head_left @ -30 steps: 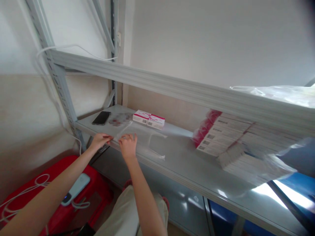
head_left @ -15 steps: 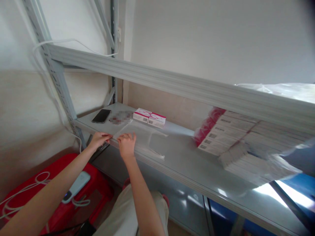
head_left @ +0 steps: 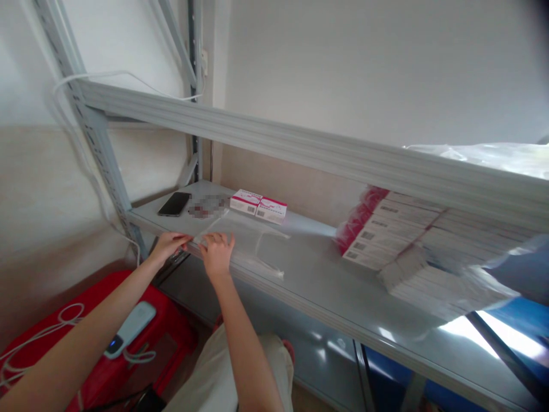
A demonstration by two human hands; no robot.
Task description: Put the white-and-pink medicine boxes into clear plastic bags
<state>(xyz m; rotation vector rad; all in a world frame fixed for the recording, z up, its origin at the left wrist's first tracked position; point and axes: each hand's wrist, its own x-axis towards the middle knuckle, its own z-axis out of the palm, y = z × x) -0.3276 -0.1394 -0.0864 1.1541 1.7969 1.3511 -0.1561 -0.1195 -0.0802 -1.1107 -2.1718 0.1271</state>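
A clear plastic bag (head_left: 244,232) lies flat on the grey metal shelf (head_left: 309,269), its handle-like strips stretching to the right. At the shelf's front edge, my left hand (head_left: 168,246) pinches the bag's left end between its fingertips. My right hand (head_left: 218,252) rests palm down on the near part of the bag, fingers slightly bent and apart. Just behind the bag sit two small white boxes with pink bands, the left box (head_left: 246,201) touching the right box (head_left: 271,210).
A black phone (head_left: 175,203) lies at the shelf's left end beside a blurred-out patch. Plastic-wrapped stacks of similar boxes (head_left: 386,229) stand to the right. An upper shelf beam (head_left: 266,134) crosses above. Below left, a red stool (head_left: 171,332) carries a white power bank (head_left: 132,326) and cables.
Hardly anything differs. The whole view has shifted slightly, and both hands keep nearly the same place on the bag.
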